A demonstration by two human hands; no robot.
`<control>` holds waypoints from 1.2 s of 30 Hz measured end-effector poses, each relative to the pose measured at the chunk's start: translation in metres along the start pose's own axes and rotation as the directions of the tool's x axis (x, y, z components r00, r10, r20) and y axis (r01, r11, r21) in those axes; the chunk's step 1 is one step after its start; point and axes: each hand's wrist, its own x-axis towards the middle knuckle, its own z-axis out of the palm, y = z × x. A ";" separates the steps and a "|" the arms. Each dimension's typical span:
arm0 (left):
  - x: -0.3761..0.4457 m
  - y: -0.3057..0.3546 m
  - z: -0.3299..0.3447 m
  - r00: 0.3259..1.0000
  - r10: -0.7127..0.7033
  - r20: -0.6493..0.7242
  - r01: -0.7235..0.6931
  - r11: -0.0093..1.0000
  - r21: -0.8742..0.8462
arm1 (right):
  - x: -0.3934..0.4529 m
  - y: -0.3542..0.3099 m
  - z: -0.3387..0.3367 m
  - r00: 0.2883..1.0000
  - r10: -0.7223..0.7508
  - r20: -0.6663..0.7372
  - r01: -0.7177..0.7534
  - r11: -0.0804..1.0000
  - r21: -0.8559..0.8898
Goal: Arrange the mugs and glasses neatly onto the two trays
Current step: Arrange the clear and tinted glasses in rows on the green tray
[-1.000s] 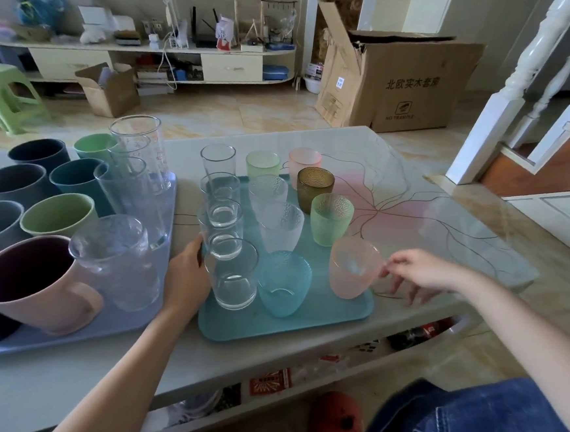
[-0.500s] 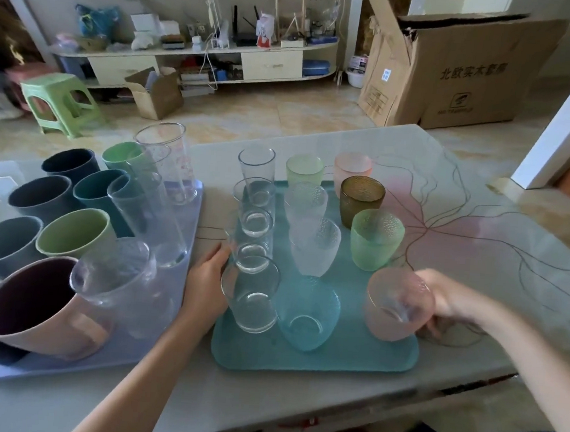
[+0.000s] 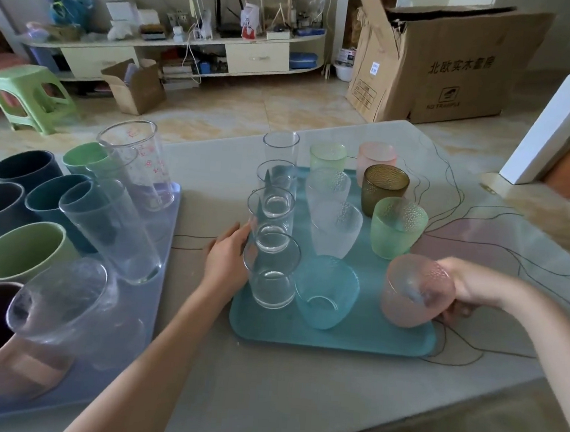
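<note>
A teal tray [image 3: 352, 337] in the middle of the table holds rows of clear tumblers and textured coloured glasses. My right hand [image 3: 458, 291] grips a pink textured glass [image 3: 414, 290] at the tray's near right corner, tilted toward me. Against the tray's left side rests my left hand [image 3: 228, 262], its fingers touching the nearest clear tumbler [image 3: 272, 272]. Beside that tumbler stands a blue textured glass [image 3: 325, 294]. A lavender tray [image 3: 122, 356] at the left carries several mugs, such as a green mug [image 3: 18, 249], and tall clear glasses [image 3: 112, 229].
The trays sit on a pale glass-topped table [image 3: 296, 404] with a pink line pattern at the right. Beyond it are a large cardboard box [image 3: 453, 58], a low shelf unit [image 3: 187, 54], a small open box [image 3: 136, 88] and a green stool [image 3: 27, 96].
My right hand has closed around the pink glass and tilted it at the tray's near right corner. My left hand has stayed at the tray's left side. The camera has turned left.
</note>
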 end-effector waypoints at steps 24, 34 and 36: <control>0.172 0.040 0.006 0.975 -0.161 0.151 0.211 0.478 -0.853 | 0.168 -0.064 -0.077 0.803 -0.043 -0.594 0.525 0.521 0.673; 0.174 0.027 0.018 0.987 -0.039 0.156 0.155 0.500 -0.852 | 0.165 -0.065 -0.072 0.835 -0.162 -0.525 0.543 0.388 0.744; 0.178 0.024 0.021 0.988 -0.054 0.144 0.152 0.496 -0.855 | 0.167 -0.066 -0.072 0.834 -0.159 -0.529 0.545 0.394 0.740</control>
